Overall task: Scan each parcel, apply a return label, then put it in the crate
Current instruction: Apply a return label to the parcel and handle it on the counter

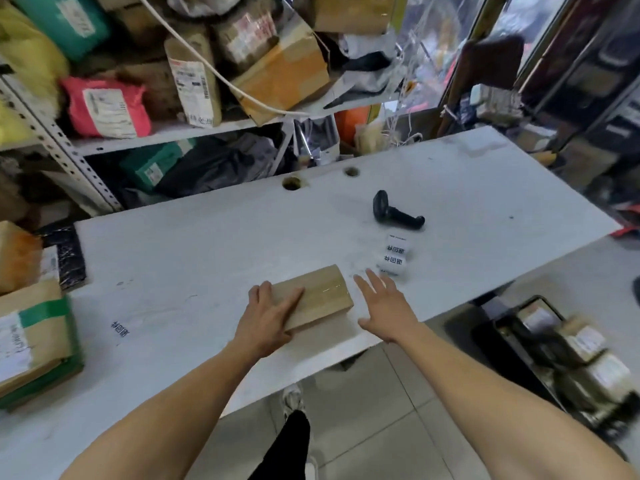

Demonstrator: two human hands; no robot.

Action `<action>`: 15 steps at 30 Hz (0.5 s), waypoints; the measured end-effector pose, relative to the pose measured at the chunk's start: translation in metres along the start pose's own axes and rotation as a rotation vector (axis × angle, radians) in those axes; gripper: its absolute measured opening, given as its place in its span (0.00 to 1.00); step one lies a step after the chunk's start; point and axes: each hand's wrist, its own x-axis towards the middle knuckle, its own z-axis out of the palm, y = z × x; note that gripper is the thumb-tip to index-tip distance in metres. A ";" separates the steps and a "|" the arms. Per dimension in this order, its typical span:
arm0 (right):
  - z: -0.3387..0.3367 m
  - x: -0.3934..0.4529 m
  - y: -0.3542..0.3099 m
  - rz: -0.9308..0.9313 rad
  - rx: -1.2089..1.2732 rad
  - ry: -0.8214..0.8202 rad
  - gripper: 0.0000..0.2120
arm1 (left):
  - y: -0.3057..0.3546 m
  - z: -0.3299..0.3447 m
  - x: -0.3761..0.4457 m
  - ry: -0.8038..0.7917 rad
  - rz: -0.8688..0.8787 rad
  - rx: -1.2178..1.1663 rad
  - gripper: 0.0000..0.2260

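Flat brown cardboard parcel (317,295), taped across the top, lying on the white tabletop (194,244) close to its near edge, long axis running from near-left up to far-right. Left hand (268,315) resting flat on the parcel's near-left end, fingers straight and spread over the top face, thumb down the near side; pressing, not gripping. Right hand (382,306) just right of the parcel, hovering with fingers straight and splayed, holding nothing, fingertips aimed away from the body.

Beyond and to the right of the parcel, just past those right fingertips: small white roll of printed return labels (394,254). Farther off the same way, black handheld barcode scanner (394,211) on its side, handle pointing right.

Both tools to the parcel's far right, so nearer the right hand, with the left free to steady the parcel. Probably a reach for labels or scanner next; which one, not clear. No label visible on the parcel's top.

Dark crate (540,344) with parcels inside, on the floor well to the right of the parcel, below table level.
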 end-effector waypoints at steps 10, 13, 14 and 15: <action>-0.060 0.103 0.071 0.062 0.284 0.074 0.43 | 0.046 -0.033 0.148 -0.103 -0.175 -0.946 0.44; -0.083 0.130 0.073 -0.010 0.409 0.061 0.39 | 0.072 -0.047 0.174 -0.273 -0.276 -1.604 0.26; -0.087 0.136 0.072 -0.048 0.499 0.046 0.37 | 0.078 -0.049 0.179 -0.349 -0.314 -1.770 0.21; -0.091 0.144 0.071 -0.093 0.586 0.043 0.35 | 0.084 -0.050 0.184 -0.398 -0.341 -1.876 0.20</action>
